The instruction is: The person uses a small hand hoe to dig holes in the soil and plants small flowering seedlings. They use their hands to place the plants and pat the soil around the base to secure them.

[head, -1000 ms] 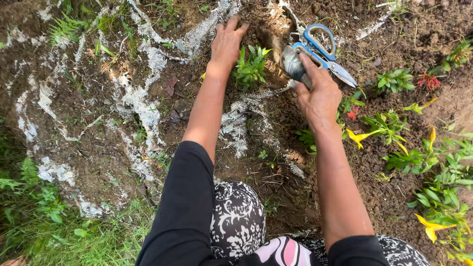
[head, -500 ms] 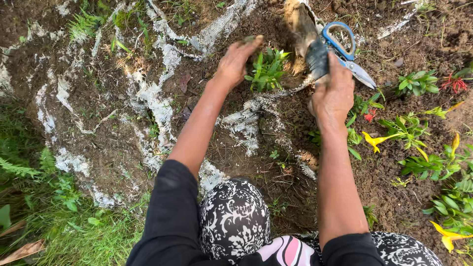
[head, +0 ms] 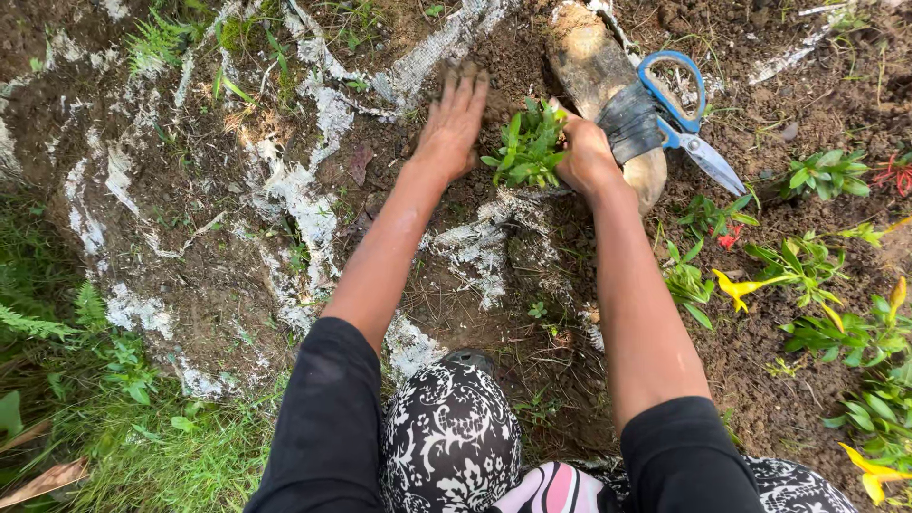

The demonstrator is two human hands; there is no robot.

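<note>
Left hand flat and spread on the dark soil, just left of a small green seedling. Right hand pressed against the seedling's right side, fingers closed around a wooden tool handle and blue-handled scissors. Torn white sacking across the ground, yellow-flowered plants to the right.
</note>
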